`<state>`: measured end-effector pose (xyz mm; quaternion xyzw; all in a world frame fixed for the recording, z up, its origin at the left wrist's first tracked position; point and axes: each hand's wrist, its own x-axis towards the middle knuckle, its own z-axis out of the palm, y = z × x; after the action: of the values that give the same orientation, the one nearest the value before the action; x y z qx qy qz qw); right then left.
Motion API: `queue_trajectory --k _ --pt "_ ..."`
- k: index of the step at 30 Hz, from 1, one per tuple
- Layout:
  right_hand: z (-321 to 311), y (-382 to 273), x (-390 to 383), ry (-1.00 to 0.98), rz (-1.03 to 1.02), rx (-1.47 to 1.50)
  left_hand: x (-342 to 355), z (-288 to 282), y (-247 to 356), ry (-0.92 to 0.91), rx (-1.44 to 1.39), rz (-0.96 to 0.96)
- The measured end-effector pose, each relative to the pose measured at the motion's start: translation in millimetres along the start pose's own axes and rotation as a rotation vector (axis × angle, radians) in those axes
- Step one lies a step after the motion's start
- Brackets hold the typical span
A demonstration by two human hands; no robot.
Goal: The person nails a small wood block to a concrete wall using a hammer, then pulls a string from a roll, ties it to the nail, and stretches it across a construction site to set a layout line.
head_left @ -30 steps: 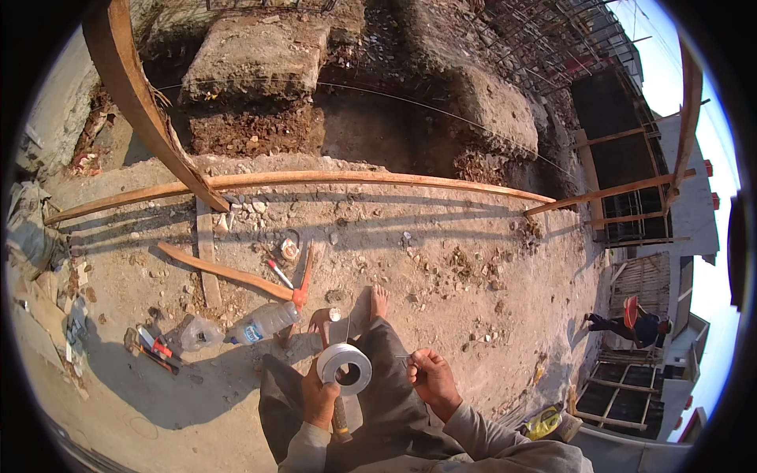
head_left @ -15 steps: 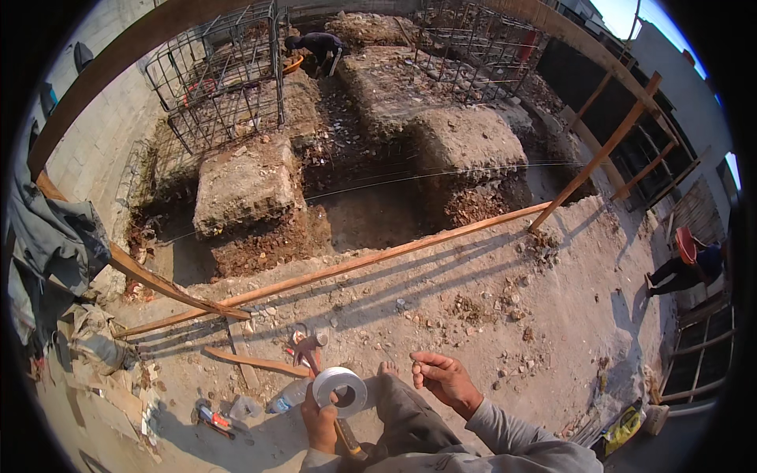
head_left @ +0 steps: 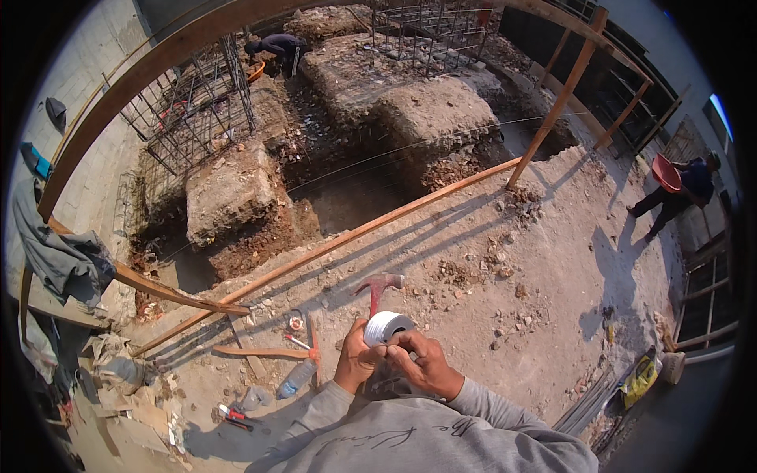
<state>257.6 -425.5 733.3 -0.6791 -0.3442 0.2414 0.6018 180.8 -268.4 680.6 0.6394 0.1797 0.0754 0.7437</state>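
My left hand (head_left: 356, 359) is closed round a spool of white string (head_left: 385, 326), and a red claw hammer (head_left: 376, 293) sticks out beyond the same grip, its head past the spool. The hammer's handle is mostly hidden behind the hands. Fingers pinched together, my right hand (head_left: 431, 368) touches the near right rim of the spool. Whatever lies between those fingertips is too small to make out. Both hands are close together in front of my grey sweatshirt (head_left: 441, 437).
A long wooden rail (head_left: 371, 226) crosses before dug trenches and rebar cages (head_left: 193, 118). On the ground lie a plastic bottle (head_left: 296, 378), red-handled pliers (head_left: 234, 415) and a wood strip (head_left: 260, 351). One person (head_left: 684, 189) carries a red basin; another (head_left: 280, 46) bends in the trench.
My right hand has moved left to the spool, and my left hand has risen, tilting the spool and hammer. The person at right has turned and stepped further into view. My view has shifted.
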Motion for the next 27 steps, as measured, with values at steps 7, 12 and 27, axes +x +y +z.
queue_trajectory --k 7,12,27 --pt "-5.7 2.2 -26.5 0.053 -0.165 -0.27 -26.8 23.0 -9.6 -0.031 0.1 0.0" --pt "-14.9 12.8 -16.2 0.149 -0.18 -0.173 -5.8 21.6 -13.4 -0.086 0.159 -0.037" --pt "-213.1 62.1 73.0 0.269 -0.214 -0.285 183.5 160.3 -4.2 -0.222 -0.34 -0.279"
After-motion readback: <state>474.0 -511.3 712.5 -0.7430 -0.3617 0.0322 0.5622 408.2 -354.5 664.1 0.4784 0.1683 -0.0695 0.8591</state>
